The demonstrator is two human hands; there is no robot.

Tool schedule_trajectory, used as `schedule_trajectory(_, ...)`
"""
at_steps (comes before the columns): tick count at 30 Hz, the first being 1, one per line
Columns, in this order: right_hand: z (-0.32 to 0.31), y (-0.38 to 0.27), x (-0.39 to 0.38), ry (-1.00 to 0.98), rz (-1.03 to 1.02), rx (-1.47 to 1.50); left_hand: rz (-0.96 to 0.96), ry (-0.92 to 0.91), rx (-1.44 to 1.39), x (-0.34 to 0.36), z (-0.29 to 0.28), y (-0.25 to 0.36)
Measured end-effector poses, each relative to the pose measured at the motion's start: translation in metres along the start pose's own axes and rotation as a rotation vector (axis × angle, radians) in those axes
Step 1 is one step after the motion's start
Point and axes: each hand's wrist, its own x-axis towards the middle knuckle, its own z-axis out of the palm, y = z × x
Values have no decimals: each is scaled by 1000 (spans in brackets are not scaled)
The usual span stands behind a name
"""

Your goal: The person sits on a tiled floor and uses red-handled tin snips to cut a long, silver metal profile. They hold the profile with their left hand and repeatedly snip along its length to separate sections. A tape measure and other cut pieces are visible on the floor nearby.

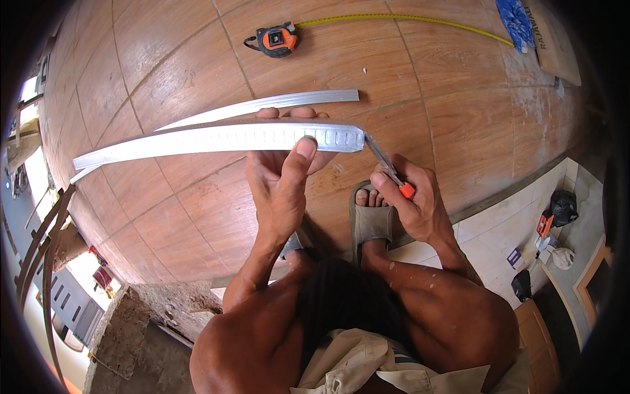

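Shirt (348, 368), beige, at the lower edge, with bare legs (453, 282) spread to either side. Just beyond, grey sandals (374, 224), toes over wood-look tiles (341, 190). In the right hand (415, 197), grasped firmly, a slim grey tool (383, 157) with an orange end — angled up and leftward, tip at the right end of a shiny metal strip (216, 139). Touching or just short of it: cannot tell. In the left hand (281, 172), grasped near that same end, the strip itself — raised above the floor, thumb on its marked face, fingertips over its far edge, long part out to the left. Behind, on the tiles, a second strip (295, 100). Farther off, an orange-and-black tape measure (275, 41), yellow tape (407, 18) drawn out rightward toward a crumpled blue wrapper (516, 25).
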Motion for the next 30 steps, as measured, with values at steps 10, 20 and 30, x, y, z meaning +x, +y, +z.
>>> schedule_trajectory(10,-2,-2,-1,-5,34,17,-12,-22,3,0,0,-1)
schedule_trajectory(20,1,-1,0,7,9,-5,-5,-1,3,-1,0,0)
schedule_trajectory(30,1,3,2,-5,1,15,-6,22,1,-1,-1,-1)
